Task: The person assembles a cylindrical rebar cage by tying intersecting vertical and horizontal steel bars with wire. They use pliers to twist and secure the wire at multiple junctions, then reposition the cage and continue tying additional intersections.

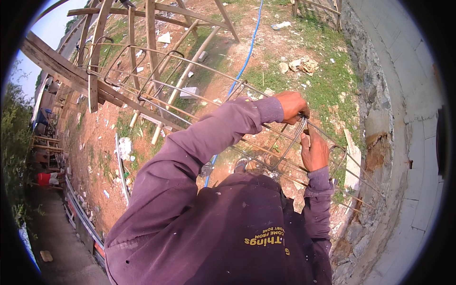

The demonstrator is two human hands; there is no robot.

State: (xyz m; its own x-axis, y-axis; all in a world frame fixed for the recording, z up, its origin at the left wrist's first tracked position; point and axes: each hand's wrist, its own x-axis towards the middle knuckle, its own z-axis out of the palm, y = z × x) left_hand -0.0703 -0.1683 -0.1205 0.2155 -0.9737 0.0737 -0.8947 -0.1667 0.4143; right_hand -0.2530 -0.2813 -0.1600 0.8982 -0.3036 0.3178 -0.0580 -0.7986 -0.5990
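A long cage of thin steel reinforcing bars [213, 70] crosses in front of me from the upper left to the lower right. Square bent stirrups run along it. Both my hands meet at the upper corner of one steel stirrup [287, 148], where it crosses a long bar. My left hand [292, 107] is curled over this corner from the far side, its fingertips partly hidden; whatever they pinch is too small to tell. From the near side, my right hand [314, 148] closes thumb and forefinger on the stirrup by the same joint.
Wooden posts and beams [59, 69] stand at the upper left, where the cage rests. A blue hose [249, 47] runs along the littered grass and dirt. A grey block wall [418, 118] with a rough stone footing rises at the right. Loose concrete block [189, 92] lies beneath the cage.
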